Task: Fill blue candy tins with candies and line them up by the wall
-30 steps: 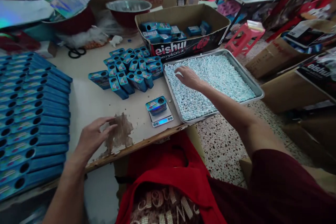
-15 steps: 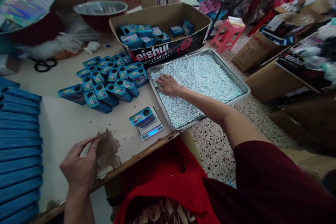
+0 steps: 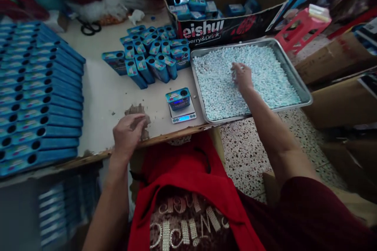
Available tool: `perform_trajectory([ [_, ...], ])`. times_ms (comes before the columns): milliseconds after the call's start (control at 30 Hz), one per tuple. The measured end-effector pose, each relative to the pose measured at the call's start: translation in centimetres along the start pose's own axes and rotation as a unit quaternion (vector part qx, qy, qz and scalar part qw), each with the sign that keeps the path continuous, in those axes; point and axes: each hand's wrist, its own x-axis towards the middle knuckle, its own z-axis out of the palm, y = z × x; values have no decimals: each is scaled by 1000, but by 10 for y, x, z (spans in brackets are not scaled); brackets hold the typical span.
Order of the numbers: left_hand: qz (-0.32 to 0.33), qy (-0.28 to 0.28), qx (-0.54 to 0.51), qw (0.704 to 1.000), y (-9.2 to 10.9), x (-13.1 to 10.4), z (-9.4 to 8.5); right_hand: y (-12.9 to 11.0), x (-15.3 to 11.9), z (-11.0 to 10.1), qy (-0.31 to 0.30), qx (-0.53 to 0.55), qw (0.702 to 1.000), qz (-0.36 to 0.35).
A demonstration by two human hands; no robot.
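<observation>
My right hand (image 3: 242,75) is over the pale blue pellets (image 3: 265,74) in a metal tray (image 3: 304,101), its fingers bent down towards them; what the fingertips hold, if anything, is too small to make out. Left of the tray, a blue box (image 3: 178,99) with a round hole in its top stands on a small scale (image 3: 183,117) with a lit display. My left hand (image 3: 128,133) hovers near the table's front edge, thumb and forefinger pinched together. Nothing can be made out between them. Behind it, several blue boxes (image 3: 151,49) stand in a loose group.
Rows of blue boxes (image 3: 44,98) cover the table's left side. A cardboard carton (image 3: 226,33) with blue boxes inside stands behind the tray. Black scissors (image 3: 89,27) lie at the back left. A pink stool (image 3: 303,27) and more cartons are on the right.
The view has shifted left and down, showing more of the box rows. My right hand has moved from the tray's left edge towards its middle. My left hand remains pinched near the table edge.
</observation>
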Motion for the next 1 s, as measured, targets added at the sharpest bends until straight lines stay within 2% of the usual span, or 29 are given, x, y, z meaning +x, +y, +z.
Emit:
perform_trajectory([
  [67,8,-8,-3,1000,6,-2,8,-7,8,-4,25,176,983,56],
  [167,1,1,3,1000,10,-6,29,-26,8,-5,26,293,955,46],
  [267,-23,31,31,999,8,-12,50,-40,-3,-2,24,271,962,6],
  [367,-17,39,46,998,3,-17,61,-44,-14,-1,32,239,970,25],
  [467,-3,38,56,998,1,-20,62,-43,-16,0,54,297,951,64],
  [567,-1,46,74,996,3,-20,61,-41,-11,1,49,345,936,56],
  [733,5,43,77,996,6,-19,59,-38,-5,4,23,320,947,26],
  [1000,-10,34,59,998,8,-20,60,-43,-3,7,18,259,964,61],
])
